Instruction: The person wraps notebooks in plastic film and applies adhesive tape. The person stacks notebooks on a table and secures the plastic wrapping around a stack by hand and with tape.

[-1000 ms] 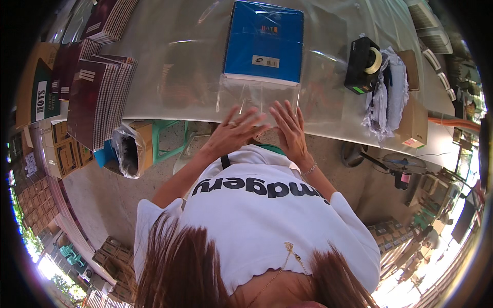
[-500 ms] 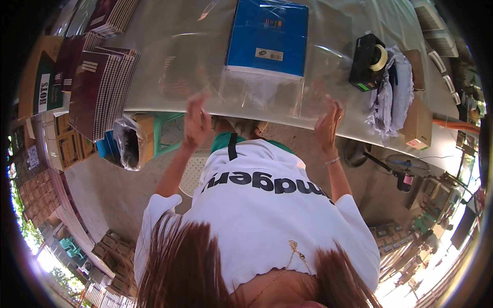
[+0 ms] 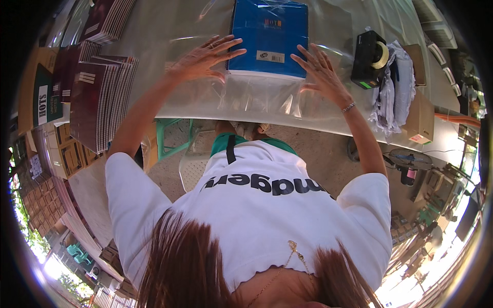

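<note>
Head view, going left to right: a carton with a dark green side is standing at the far left, and beside it maroon spiral notebooks are standing in stacks along the left end of the table, with another maroon stack sitting farther back. Below the table's near edge, a green stool is showing.

The left hand is spreading its fingers wide and gripping nothing, its fingertips lying over the left edge of a blue notebook. This notebook is lying flat at the middle of the table, toward the far side, a white label facing up near its near edge. Clear film is shining on the table just near of it. The right hand is also holding nothing — fingers fanned, palm down — and its fingertips are reaching the notebook's near right corner. Whether either hand is pressing on the cover, I cannot tell.

Farther right, a black tape dispenser is carrying a pale roll of tape; beside it crumpled whitish wrapping is leaning by a cardboard box. A fan is standing below, past the table's near edge.
</note>
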Motion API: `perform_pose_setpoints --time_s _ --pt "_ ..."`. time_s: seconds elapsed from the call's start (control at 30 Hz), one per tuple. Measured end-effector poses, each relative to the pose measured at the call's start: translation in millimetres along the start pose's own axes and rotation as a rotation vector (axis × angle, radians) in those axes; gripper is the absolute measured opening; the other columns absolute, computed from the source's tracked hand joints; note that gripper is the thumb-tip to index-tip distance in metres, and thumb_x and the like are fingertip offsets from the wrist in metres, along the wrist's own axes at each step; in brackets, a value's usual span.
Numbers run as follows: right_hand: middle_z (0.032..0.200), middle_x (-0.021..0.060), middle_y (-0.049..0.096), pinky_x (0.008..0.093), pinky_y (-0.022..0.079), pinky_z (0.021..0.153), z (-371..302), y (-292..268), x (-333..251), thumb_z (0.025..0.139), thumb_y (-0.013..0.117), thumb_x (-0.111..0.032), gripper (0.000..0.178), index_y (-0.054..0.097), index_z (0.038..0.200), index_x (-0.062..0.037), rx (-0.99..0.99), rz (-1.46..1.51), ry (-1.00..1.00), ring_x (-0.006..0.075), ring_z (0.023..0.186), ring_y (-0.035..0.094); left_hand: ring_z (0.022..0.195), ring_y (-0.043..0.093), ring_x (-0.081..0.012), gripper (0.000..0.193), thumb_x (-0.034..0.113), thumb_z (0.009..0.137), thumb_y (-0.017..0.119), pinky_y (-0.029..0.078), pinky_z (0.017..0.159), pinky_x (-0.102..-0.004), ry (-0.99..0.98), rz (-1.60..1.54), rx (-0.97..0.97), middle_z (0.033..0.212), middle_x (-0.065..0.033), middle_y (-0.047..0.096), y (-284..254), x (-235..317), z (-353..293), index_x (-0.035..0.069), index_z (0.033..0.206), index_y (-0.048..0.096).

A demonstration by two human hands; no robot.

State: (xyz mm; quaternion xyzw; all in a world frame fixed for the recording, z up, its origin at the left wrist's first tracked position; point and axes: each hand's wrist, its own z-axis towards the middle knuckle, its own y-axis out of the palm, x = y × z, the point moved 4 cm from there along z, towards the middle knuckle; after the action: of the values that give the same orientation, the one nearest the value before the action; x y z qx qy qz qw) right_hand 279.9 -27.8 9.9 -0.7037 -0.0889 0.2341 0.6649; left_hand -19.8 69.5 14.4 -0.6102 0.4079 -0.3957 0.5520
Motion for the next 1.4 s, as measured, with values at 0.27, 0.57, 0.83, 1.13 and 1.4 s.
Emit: perform_pose_setpoints --time_s 0.27,0.57,0.83,1.13,1.4 --pt "0.150 -0.0093 0.018 0.0422 0.018 0.116 15 12 -12 0.052 0.082 -0.040 0.100 0.031 0.139 -0.0361 0.153 0.179 0.068 0.0185 0.141 0.006 0.138 0.018 -0.0239 0.101 0.044 0.058 0.078 0.029 0.112 -0.0432 -0.144 -0.369 0.274 0.149 -0.0001 0.019 24 17 11 0.027 0.143 0.026" --pt "0.146 -0.0032 0.031 0.0434 0.022 0.111 10 27 -18 0.057 0.082 -0.040 0.090 0.041 0.135 -0.0258 0.392 0.230 0.128 0.0240 0.139 0.018 0.133 0.030 -0.0235 0.093 0.050 0.059 0.077 0.030 0.109 -0.0414 -0.355 -0.288 0.522 0.139 -0.0018 0.034 24 31 10 0.028 0.139 0.034" --pt "0.136 0.0011 0.044 0.0409 0.029 0.104 -4 32 -36 0.074 0.072 -0.019 0.059 0.050 0.129 -0.0200 0.505 0.102 0.103 0.0245 0.130 0.035 0.130 0.033 -0.0237 0.071 0.034 0.074 0.071 0.030 0.107 -0.0440 -0.458 -0.293 0.593 0.135 -0.0032 0.039 34 47 -3 0.028 0.137 0.039" --pt "0.103 0.0008 0.050 0.0375 0.040 0.093 -16 37 -53 0.070 0.070 -0.009 0.053 0.058 0.120 -0.0181 0.533 -0.098 -0.112 0.0198 0.106 0.048 0.102 0.049 -0.0127 0.057 0.014 0.077 0.063 0.041 0.093 -0.0335 -0.191 0.114 0.689 0.106 0.0015 0.046 18 77 6 0.028 0.130 0.049" --pt "0.100 -0.0001 0.049 0.0304 0.048 0.084 -13 47 -58 0.071 0.067 -0.011 0.055 0.054 0.125 -0.0122 0.350 0.004 -0.195 0.0152 0.093 0.053 0.082 0.054 -0.0067 0.054 0.011 0.075 0.061 0.050 0.074 -0.0204 -0.046 0.168 0.537 0.094 0.0039 0.043 30 91 10 0.022 0.127 0.053"
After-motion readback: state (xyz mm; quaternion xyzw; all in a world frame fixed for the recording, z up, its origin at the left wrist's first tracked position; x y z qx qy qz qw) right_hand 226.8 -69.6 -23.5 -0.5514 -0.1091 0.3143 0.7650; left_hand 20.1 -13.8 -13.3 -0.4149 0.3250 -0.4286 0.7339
